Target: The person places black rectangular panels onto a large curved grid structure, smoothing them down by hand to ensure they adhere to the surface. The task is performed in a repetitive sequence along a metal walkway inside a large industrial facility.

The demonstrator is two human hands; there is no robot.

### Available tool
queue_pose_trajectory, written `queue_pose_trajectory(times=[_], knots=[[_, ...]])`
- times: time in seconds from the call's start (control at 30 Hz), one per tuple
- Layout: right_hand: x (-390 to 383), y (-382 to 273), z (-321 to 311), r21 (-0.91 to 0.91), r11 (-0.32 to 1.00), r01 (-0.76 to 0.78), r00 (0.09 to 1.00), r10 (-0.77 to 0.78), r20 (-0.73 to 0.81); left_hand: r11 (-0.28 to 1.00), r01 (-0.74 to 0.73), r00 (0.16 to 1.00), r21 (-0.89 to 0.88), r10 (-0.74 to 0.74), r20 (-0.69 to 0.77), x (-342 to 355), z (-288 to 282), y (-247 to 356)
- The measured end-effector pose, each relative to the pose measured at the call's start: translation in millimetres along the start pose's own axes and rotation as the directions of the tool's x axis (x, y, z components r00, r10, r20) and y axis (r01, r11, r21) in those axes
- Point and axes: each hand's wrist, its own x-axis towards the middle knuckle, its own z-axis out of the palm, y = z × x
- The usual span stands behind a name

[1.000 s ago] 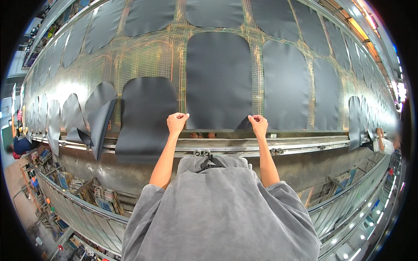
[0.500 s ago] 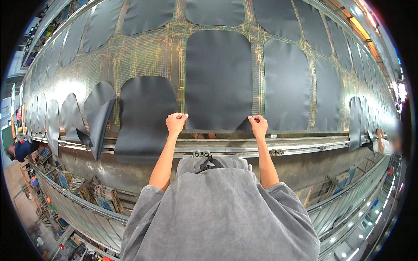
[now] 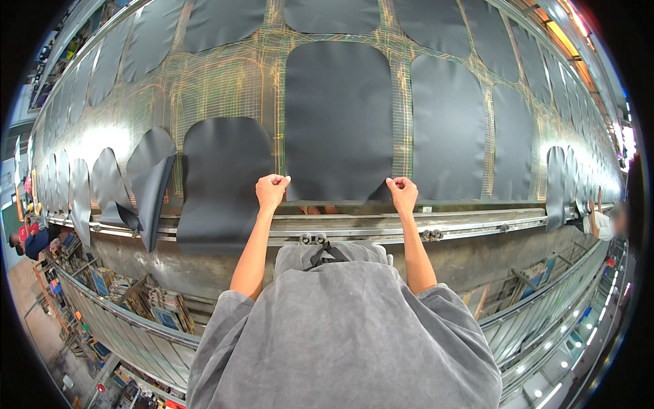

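A dark grey, rounded panel of sheet material (image 3: 338,116) lies flat on the long table (image 3: 221,88) in front of me. At its near left corner, my left hand (image 3: 272,192) is closed in a pinch on the edge. My right hand (image 3: 403,194) pinches the near right corner, which is slightly lifted. Left of my left hand, a similar panel (image 3: 225,177) hangs down over the table's near edge. Another panel (image 3: 447,129) lies flat to the right of mine.
Metal rails (image 3: 368,230) run along the table's near edge. More panels (image 3: 332,15) lie in a far row, and several folded ones (image 3: 151,180) droop at the left. Co-workers stand at the far left (image 3: 30,238) and far right (image 3: 599,221). Slatted racks (image 3: 129,317) are behind me.
The view has shifted slightly, so the table and panels sit a little farther left and higher. Both hands keep their pinch on the panel's near corners.
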Motion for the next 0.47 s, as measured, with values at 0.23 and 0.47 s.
queue_pose_trajectory(times=[0.23, 0.47], knots=[[2.1, -0.3, 0.7, -0.029, 1.0, -0.001, 1.0, 0.001, 0.002, 0.999, -0.021, 0.999, 0.037, 0.022, -0.036, 0.9, 1.1, 2.5], [-7.1, -18.7, 6.8, -0.215, 0.974, 0.066, 0.986, -0.097, -0.134, 0.898, -0.164, 0.958, 0.408, 0.244, -0.153, -15.0, 7.8, 23.6]])
